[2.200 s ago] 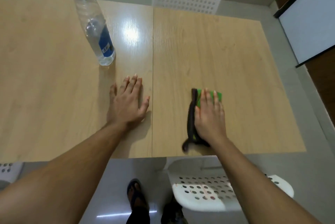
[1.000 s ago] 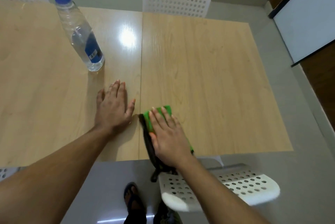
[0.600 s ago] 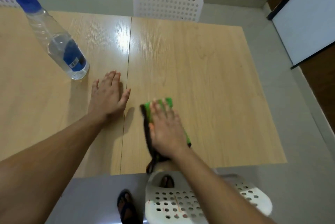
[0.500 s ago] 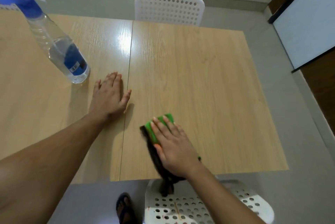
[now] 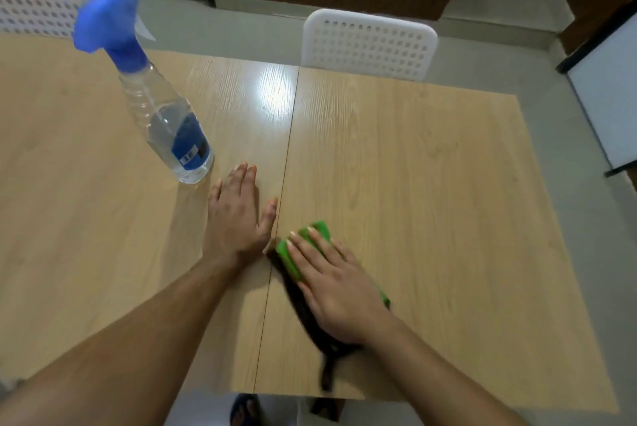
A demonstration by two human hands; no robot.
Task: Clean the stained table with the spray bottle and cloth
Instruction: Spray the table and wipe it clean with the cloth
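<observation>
At the far left the spray bottle (image 5: 162, 108) stands upright on the wooden table (image 5: 431, 184), untouched, its blue trigger head uppermost and clear liquid low in its body; nothing about it has changed over the last two seconds. Just right of its base the left hand (image 5: 238, 219) lies flat, palm down and fingers straight, holding nothing and bracing beside the seam between the two tabletops, much where it was before. The change is further right: the right hand (image 5: 336, 282), fingers extended and pressing down rather than curled, has slid the green cloth (image 5: 310, 236) from well out on the right-hand top back toward the seam, so that the cloth's green corner now lies just beside the left thumb and its dark underside trails to the near edge. That reads as a return stroke of wiping, with the spraying apparently done. No stain shows on the surface here, so most of the cleaning seems finished, though faint marks may be too small to tell.
</observation>
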